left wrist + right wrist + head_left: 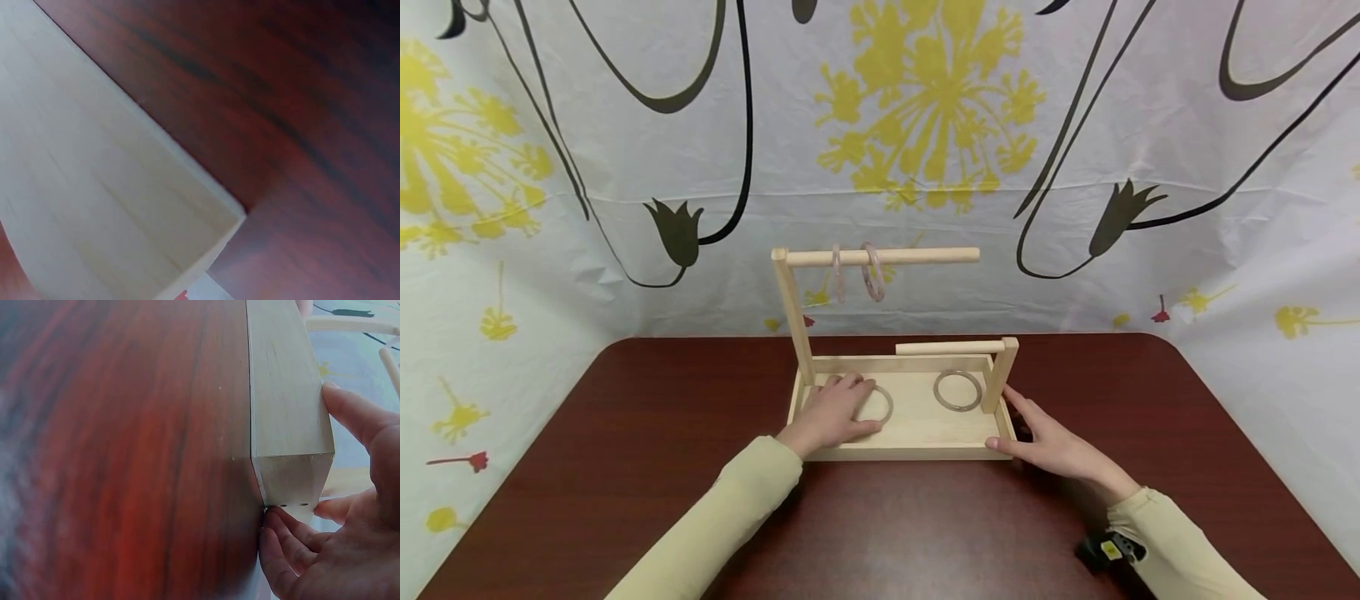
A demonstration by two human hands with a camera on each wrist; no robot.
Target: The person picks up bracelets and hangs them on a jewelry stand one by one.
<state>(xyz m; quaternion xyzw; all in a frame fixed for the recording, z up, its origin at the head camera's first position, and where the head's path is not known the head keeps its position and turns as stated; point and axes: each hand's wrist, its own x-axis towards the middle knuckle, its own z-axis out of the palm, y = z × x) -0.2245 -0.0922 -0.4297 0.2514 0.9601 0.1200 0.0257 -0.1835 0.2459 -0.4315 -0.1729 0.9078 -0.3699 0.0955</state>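
Observation:
A pale wooden tray [917,454] carries a tall post with a rod at its left and a short post [1000,375] with a lower rod at its right. Inside the tray, my left hand [835,412] lies over the left side of a thin ring [890,406], thumb and fingers spread at its edge. Another ring [957,409] lies flat at the tray's right. Two pinkish rings [874,283] hang from the upper rod [932,256]. My right hand [1052,437] holds the tray's right end, thumb [350,406] on the front rim, fingers against the end wall.
The tray stands on a dark red-brown table [910,533]. Behind it hangs a white curtain [775,167] with yellow and dark flower prints. A small black device [1111,550] is on the right wrist. In the left wrist view, the front wall [112,169] fills much of the frame.

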